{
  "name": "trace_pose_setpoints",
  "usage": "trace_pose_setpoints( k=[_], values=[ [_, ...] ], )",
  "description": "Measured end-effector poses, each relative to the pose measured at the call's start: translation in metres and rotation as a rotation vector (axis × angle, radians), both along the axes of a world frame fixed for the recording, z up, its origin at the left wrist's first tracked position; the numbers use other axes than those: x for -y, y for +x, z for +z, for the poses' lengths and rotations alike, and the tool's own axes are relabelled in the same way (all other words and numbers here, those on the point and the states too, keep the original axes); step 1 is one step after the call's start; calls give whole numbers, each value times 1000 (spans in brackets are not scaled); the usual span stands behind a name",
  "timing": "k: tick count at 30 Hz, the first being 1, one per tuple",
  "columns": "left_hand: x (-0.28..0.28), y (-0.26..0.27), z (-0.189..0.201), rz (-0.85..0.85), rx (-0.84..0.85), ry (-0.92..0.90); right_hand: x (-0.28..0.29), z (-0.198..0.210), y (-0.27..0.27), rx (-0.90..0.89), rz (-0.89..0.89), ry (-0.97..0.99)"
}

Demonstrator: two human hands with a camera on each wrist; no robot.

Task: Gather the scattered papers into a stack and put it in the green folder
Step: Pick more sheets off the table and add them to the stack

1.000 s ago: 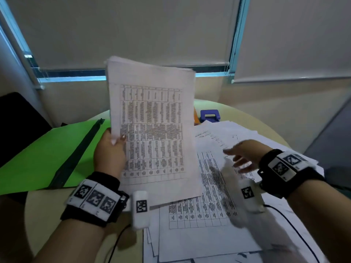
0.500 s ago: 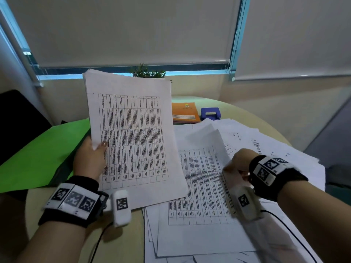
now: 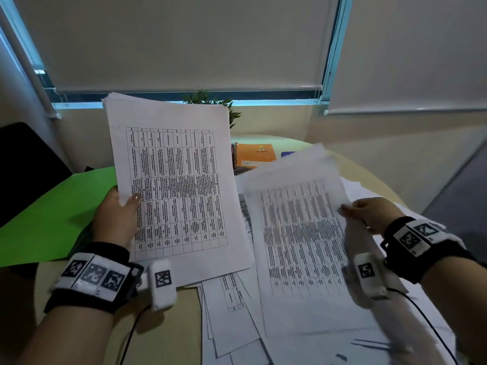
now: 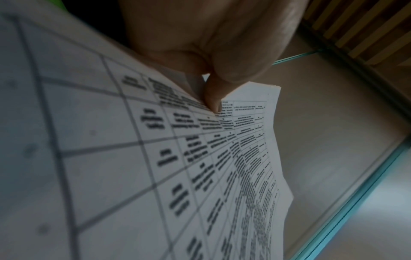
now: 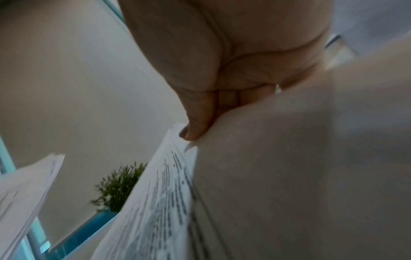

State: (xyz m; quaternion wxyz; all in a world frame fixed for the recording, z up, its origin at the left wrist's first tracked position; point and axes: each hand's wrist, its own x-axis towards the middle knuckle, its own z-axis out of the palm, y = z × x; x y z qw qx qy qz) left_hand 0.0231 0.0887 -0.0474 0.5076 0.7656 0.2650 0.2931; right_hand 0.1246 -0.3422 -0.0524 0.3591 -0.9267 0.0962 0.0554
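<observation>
Pale roller blinds [image 3: 184,40] back a round beige table [image 3: 168,330]. Left hand [image 3: 116,219] pinches the left edge of a squared stack of printed sheets [image 3: 174,191], raised and tilted. Right hand [image 3: 369,214] pinches one thin, bowed sheet [image 3: 303,246] above scattered papers [image 3: 232,312]. Flat green folder [image 3: 47,212] lies open at left, surface unobstructed.

Two hands: left hand [image 3: 116,219], right hand [image 3: 371,214]. One green folder [image 3: 50,214], one orange notebook [image 3: 257,155], one plant [image 3: 210,101], many loose papers [image 3: 232,312].
</observation>
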Motion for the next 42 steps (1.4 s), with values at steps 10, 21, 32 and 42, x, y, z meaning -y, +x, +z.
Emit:
trace_pose_setpoints(
  k=[10,21,32,42],
  values=[
    [0,0,0,-13,22,20,-31,1,-4,-150,209,-380],
    [0,-2,1,-22,42,21,-46,1,7,-205,372,-569],
    [-9,-2,-1,-9,27,26,-46,4,6,-160,326,-665],
    [-10,-2,2,-7,29,-8,-46,7,41,-154,281,-698]
  ],
)
